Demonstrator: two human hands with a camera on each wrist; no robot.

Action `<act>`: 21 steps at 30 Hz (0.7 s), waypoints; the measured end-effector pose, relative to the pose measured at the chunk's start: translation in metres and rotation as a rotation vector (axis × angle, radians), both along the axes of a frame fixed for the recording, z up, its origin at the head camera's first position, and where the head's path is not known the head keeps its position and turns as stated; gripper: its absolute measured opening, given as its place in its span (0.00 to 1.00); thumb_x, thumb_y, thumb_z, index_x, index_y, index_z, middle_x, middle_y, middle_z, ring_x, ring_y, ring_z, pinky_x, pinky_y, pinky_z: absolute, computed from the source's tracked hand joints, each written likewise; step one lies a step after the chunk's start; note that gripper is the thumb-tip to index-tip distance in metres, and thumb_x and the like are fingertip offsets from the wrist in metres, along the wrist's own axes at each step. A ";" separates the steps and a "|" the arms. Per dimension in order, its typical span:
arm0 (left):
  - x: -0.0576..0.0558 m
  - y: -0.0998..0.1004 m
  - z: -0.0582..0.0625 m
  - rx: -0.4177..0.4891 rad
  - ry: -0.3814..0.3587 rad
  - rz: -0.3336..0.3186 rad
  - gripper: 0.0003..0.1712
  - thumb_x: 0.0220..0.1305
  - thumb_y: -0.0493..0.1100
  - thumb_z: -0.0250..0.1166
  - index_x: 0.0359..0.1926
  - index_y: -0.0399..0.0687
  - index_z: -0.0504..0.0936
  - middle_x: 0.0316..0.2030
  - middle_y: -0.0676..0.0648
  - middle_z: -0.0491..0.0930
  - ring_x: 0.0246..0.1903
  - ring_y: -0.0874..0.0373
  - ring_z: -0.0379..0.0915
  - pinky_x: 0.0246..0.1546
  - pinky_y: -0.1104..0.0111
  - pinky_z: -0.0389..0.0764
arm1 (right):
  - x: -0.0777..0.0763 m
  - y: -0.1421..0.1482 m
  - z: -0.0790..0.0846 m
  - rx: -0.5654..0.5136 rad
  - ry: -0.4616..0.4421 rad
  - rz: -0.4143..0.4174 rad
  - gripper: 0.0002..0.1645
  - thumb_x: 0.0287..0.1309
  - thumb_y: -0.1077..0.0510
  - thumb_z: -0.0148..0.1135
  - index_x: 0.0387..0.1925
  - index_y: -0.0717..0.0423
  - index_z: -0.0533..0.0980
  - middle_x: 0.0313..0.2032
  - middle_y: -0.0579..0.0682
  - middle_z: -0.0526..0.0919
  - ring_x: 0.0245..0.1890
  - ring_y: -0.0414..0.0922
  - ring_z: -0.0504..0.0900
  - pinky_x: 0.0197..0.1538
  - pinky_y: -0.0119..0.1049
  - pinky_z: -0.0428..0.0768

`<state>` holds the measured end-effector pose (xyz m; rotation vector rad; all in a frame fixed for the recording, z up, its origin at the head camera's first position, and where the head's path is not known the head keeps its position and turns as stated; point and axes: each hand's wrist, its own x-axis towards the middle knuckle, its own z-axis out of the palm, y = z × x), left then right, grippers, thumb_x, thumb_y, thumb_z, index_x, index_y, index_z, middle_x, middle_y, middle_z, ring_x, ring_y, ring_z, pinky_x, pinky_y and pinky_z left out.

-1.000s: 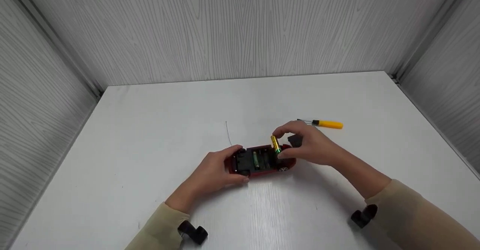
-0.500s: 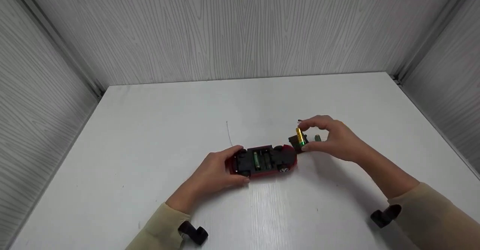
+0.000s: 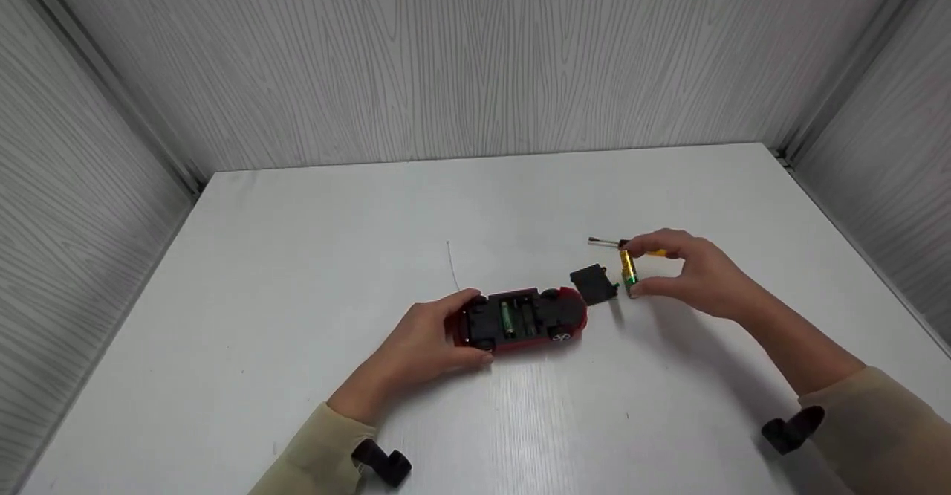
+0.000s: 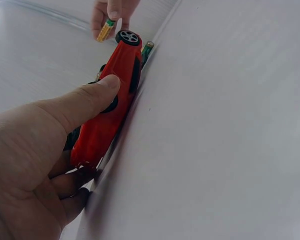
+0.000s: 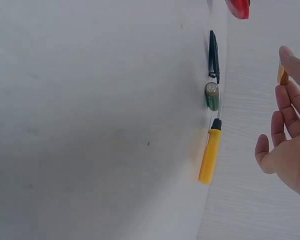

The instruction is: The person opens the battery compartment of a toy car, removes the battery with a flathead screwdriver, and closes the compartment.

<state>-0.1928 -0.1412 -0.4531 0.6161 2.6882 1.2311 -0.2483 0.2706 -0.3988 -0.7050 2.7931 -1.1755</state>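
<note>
My left hand grips one end of a red toy car, thumb along its near side. The car lies wheels up, its battery compartment uncovered, with one green battery inside beside a vacant slot. Between thumb and fingertips, my right hand pinches a gold-and-green battery, raised above the table. Just left of it is the black battery cover. A second loose battery lies on the table between the cover and a yellow-handled screwdriver; from the head it is hidden.
A thin antenna wire sticks up and back from the car's far side. The white table meets a grey wood-grain panel at the back, with similar panels at both sides.
My right hand has carried the battery from above the car rightward past the cover, bringing the cover fully into view. The left hand and car have stayed in place.
</note>
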 end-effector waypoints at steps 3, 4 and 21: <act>0.000 0.000 0.000 -0.001 0.013 -0.008 0.53 0.53 0.56 0.85 0.77 0.49 0.72 0.64 0.50 0.81 0.61 0.56 0.76 0.67 0.55 0.73 | 0.000 0.004 -0.001 -0.003 -0.010 -0.015 0.30 0.58 0.51 0.82 0.61 0.46 0.82 0.57 0.45 0.85 0.63 0.49 0.76 0.66 0.60 0.68; 0.000 0.000 0.000 -0.002 0.020 -0.011 0.53 0.53 0.56 0.85 0.77 0.49 0.72 0.64 0.50 0.81 0.61 0.56 0.76 0.66 0.55 0.73 | 0.000 0.005 -0.001 -0.002 -0.012 -0.019 0.30 0.58 0.51 0.82 0.61 0.47 0.82 0.58 0.46 0.85 0.63 0.50 0.76 0.66 0.61 0.69; -0.001 0.000 -0.001 -0.019 0.015 -0.006 0.54 0.53 0.57 0.85 0.77 0.51 0.72 0.66 0.51 0.80 0.62 0.56 0.75 0.68 0.55 0.72 | -0.011 0.023 -0.017 0.028 -0.073 -0.066 0.30 0.60 0.53 0.80 0.63 0.49 0.81 0.59 0.49 0.84 0.63 0.56 0.76 0.63 0.57 0.71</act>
